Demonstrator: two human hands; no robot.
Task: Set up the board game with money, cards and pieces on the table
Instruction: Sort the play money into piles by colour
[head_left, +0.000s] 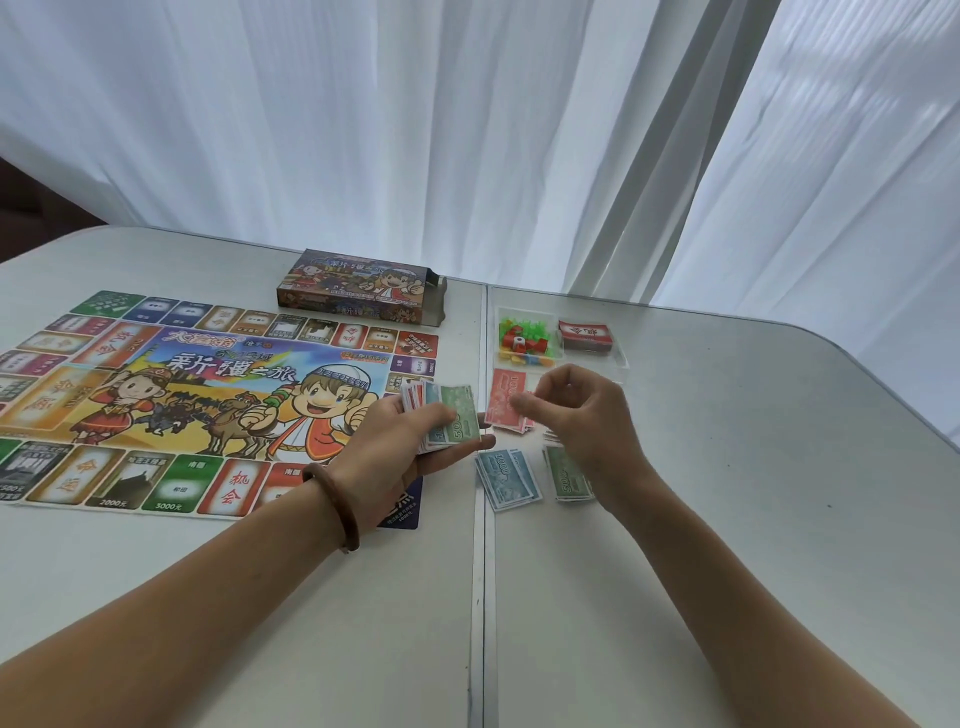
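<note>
The white table (727, 467) is carrying the full set. The game board (156, 395) is lying flat on its left half, with the game box (358, 286) sitting just beyond the board's far edge. The left hand (400, 441) is gripping a fanned stack of notes (457, 415), a green 500 uppermost. The right hand (582, 410) is hovering with its fingers loosely curled over the red notes (504, 395); whether it is pinching one cannot be told. The blue notes (506, 478) and green notes (566, 478) are lying nearer the person. The plastic pieces (524, 343) and red card deck (584, 335) are sitting beyond.

Bare table (727, 493) right of money piles (535, 467)
</note>
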